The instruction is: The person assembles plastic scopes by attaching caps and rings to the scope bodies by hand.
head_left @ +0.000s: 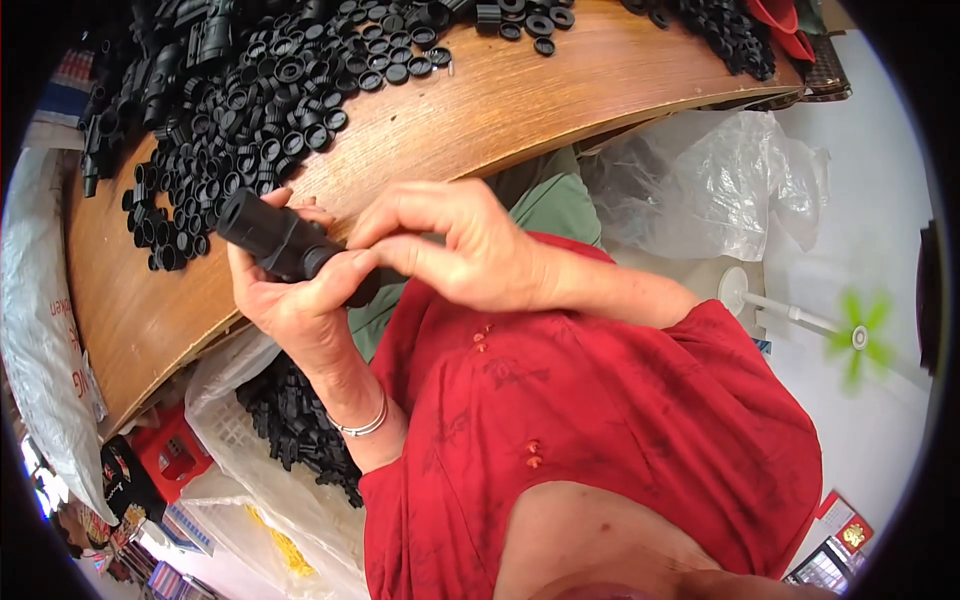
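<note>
A black plastic scope-shaped piece (275, 232) lies across my left hand (300, 300), whose fingers and thumb are closed around it just above the table's near edge. Its wide round end points up and to the left, and a small round knob sticks out from its side. Beside that knob, my right hand (470, 235) has its thumb and forefinger pinched together, close against the left thumb. Whatever sits between those right fingertips is hidden. Many loose black ring-shaped caps (240, 130) are heaped on the table just beyond the left hand.
The brown wooden table (480, 90) curves along its near edge. Larger black scope-like parts (150, 60) are piled at the far left, and small black parts (715, 30) at the far right. Below left is a plastic-lined crate of black pieces (295, 425). A green fan (858, 338) stands right.
</note>
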`<state>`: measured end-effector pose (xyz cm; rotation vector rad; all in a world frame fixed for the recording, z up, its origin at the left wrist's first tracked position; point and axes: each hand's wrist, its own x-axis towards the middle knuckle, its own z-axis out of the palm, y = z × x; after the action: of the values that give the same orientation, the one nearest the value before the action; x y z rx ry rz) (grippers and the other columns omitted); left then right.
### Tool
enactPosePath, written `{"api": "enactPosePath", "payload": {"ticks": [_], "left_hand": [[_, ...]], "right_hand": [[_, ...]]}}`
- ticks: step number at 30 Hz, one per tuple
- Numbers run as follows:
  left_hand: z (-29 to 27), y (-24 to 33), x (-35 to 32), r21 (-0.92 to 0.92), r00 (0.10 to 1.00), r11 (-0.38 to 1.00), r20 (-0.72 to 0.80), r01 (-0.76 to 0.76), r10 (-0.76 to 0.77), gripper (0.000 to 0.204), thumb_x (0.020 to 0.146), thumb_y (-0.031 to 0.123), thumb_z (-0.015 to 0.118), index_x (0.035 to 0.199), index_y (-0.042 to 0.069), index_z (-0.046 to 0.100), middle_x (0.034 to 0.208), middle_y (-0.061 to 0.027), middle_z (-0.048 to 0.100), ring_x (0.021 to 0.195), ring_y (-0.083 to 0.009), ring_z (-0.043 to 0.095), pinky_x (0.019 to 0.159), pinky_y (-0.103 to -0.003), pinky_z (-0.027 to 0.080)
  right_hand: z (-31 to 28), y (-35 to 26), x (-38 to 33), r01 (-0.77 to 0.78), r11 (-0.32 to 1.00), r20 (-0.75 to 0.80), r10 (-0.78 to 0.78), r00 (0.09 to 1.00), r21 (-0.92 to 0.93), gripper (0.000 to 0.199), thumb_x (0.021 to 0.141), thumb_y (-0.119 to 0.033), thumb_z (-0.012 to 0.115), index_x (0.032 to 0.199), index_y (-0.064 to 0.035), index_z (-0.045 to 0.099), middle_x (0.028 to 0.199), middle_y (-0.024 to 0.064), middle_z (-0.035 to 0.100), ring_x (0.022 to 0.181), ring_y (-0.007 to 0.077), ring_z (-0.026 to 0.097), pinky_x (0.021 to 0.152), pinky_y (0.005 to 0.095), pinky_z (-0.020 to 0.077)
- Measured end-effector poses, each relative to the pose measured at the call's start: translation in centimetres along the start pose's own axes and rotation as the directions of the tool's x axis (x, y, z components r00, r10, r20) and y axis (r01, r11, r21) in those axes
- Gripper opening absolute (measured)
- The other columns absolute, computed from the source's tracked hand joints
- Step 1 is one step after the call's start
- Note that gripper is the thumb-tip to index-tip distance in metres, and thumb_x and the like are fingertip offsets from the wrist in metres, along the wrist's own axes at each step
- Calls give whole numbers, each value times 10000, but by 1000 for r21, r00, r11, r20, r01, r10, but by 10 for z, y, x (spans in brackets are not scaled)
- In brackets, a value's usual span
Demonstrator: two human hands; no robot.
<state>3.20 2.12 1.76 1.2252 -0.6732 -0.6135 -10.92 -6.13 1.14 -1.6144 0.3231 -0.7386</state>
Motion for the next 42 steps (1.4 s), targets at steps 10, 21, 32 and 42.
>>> {"api": "enactPosePath", "payload": {"ticks": [10,21,32,42], "left_hand": [[2,-15,1,-405,996,912,-89,-59,25,643,608,98,708,1196,-5,468,922,-147,632,942,-273,605,1056,-443,362],[7,-14,6,-91,670,855,666,510,-328,1007,557,99,831,1422,22,322,1324,-95,454,1180,-228,484,976,-319,402],[30,-32,-18,-329,766,729,496,601,-408,977,426,5,705,1355,2,402,1063,-121,588,796,-226,612,692,-317,514],[22,-43,-7,-732,801,327,532,598,-275,994,628,182,827,1423,1,258,1120,-250,549,942,-410,615,782,-502,578]], "right_hand": [[23,5,-4,124,977,-10,-128,992,-172,557,705,-119,744,1190,-3,496,1118,177,533,1045,325,568,881,362,485],[-91,-62,53,0,887,552,287,783,-462,404,726,-159,665,1103,-27,608,967,130,648,774,258,632,654,333,515],[-114,-22,95,173,850,405,52,913,-498,243,831,-196,660,987,-9,661,777,97,676,717,143,638,643,277,506],[-329,27,190,-381,229,-440,-335,833,-896,265,801,-197,580,897,32,672,924,259,645,897,426,611,790,460,491]]}}
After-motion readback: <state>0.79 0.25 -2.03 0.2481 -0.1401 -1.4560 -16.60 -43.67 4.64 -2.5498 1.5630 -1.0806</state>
